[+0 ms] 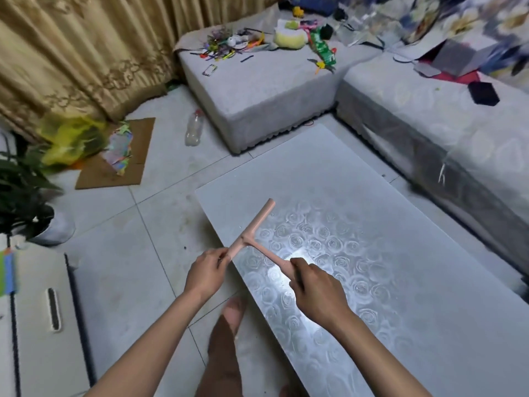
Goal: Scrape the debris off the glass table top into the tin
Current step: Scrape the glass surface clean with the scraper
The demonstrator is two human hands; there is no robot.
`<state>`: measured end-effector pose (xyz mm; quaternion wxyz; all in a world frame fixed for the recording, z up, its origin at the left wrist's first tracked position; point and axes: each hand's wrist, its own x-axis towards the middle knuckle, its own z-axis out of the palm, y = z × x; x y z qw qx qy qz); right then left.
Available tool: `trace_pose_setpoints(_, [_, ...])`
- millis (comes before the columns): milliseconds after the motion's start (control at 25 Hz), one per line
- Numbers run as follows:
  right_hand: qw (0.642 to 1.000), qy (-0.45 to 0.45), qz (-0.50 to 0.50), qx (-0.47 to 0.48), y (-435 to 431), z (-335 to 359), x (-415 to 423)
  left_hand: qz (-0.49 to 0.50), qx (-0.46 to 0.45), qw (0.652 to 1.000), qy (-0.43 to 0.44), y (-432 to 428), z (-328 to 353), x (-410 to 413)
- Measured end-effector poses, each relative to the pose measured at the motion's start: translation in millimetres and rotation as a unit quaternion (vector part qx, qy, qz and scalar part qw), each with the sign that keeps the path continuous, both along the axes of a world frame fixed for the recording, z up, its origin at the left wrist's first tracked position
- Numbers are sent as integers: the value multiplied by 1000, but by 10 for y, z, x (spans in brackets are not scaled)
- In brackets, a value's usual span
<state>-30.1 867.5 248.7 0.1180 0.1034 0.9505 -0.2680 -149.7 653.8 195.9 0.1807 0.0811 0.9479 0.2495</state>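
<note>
A view from above of a person's two bare arms reaching over a low glass table top (372, 224) with a rose pattern, which lies ahead and to the right and catches a bright glare just beside the hands.

Both hands hold a pink T-shaped scraper (252, 233) over the near left edge of the glass. The left hand (207, 270) pinches the near end of the long crossbar between thumb and curled fingers. The right hand (317, 290) has its fingers closed round the end of the short handle. The crossbar slants up and away along the table edge; whether it touches the glass cannot be told.

Below the hands, the person's bare leg (226, 339) rests on the pale tiled floor (128, 267) beside the table.

A grey sofa seat (257, 90) strewn with small colourful toys stands just past the far end of the table. A longer grey sofa (429, 124) runs along its right side, with a black box (483, 93) on it.

On the floor to the left lie a clear plastic bottle (194, 128), a sheet of cardboard (114, 173) with coloured scraps, and a yellow bag (68, 138), with a potted plant (20, 184) nearby. A gold curtain (71, 53) hangs behind.
</note>
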Motion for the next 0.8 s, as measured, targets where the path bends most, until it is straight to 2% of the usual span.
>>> trace_pose_setpoints(120, [1000, -12, -13, -6, 10, -171, -357, -27, -5, 1000, -7, 21, -249, -405])
trace_pose_setpoints(240, [999, -19, -40, -26, -85, -422, -1028, -53, -6, 998, -19, 19, -580, -1143])
trace_pose_setpoints(360, [995, -65, -54, -48, -279, -743, -1882, -78, -27, 996, -16, -58, -931, -2048])
trace_pose_setpoints(440, [994, -85, -52, -54, -341, -795, -2210, -101, -36, 994, -11, -95, -1022, -2360])
trace_pose_setpoints(640, [994, -95, -49, -33, -538, -1566, -3657, -107, -62, 992, -3, -179, -1976, -3726])
trace_pose_setpoints(800, [992, -116, -46, -27, -647, -1985, -4334, -120, -68, 990, 1, -175, -2517, -4238])
